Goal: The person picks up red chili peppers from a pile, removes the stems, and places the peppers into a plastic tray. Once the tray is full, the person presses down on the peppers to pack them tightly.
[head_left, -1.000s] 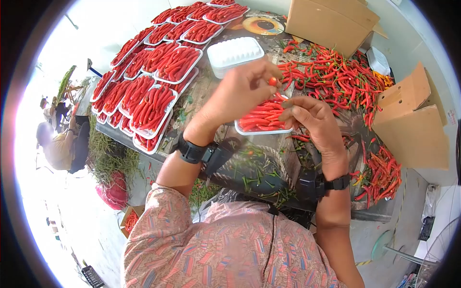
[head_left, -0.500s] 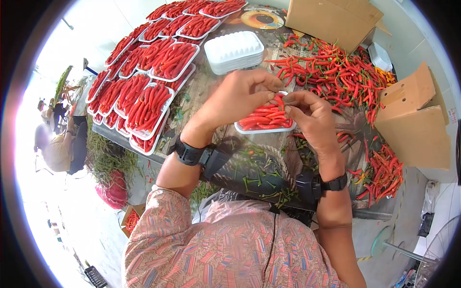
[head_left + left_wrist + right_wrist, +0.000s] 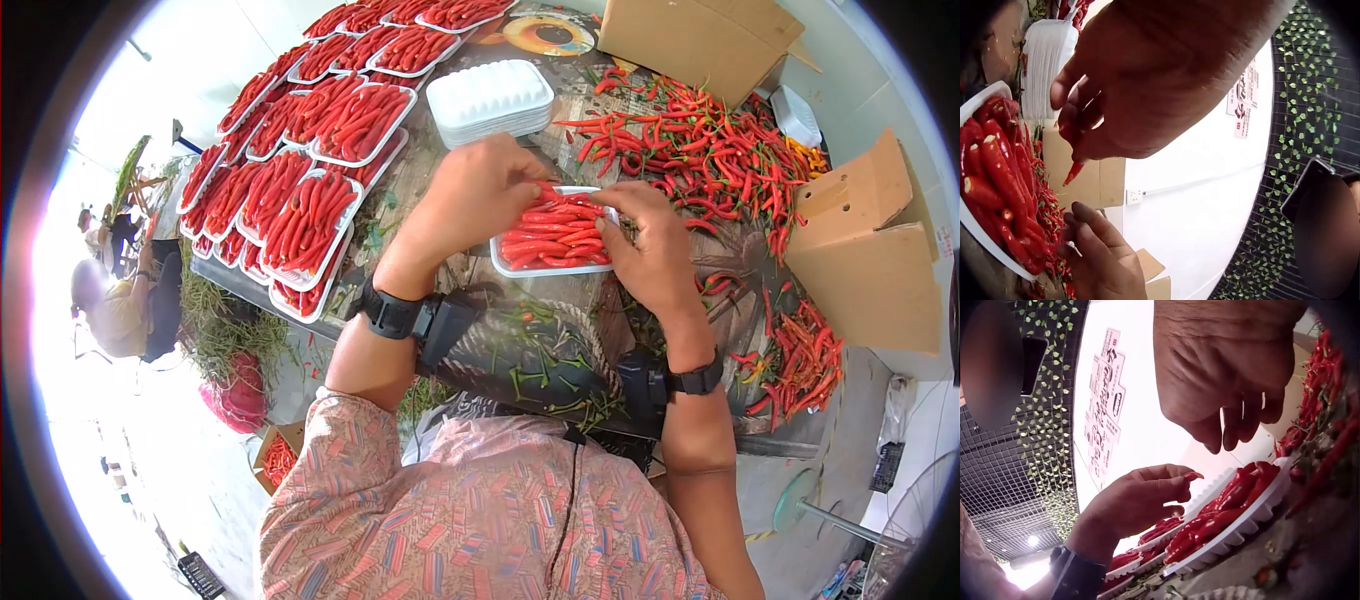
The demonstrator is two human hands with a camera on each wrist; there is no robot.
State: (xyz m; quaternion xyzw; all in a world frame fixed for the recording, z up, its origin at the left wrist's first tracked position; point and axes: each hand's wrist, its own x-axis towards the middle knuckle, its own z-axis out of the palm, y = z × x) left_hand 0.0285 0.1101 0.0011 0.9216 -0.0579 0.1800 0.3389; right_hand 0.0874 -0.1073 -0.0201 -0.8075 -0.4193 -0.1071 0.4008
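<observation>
Left hand (image 3: pixel 485 195) is pinching a red chilli (image 3: pixel 1072 173), the pod's tip jutting out past the fingers. From where I'm standing, that chilli is hanging above the left end of the white tray (image 3: pixel 555 271), clear of the pods (image 3: pixel 556 240) lying lengthwise inside. Right hand (image 3: pixel 655 245) is hovering at the tray's right edge, thumb and fingertips leaving a narrow gap. Stacked trays (image 3: pixel 490 100) are standing beyond; a loose chilli heap (image 3: pixel 710 150) is spreading far right, packed chillies (image 3: pixel 310 220) sitting left.
</observation>
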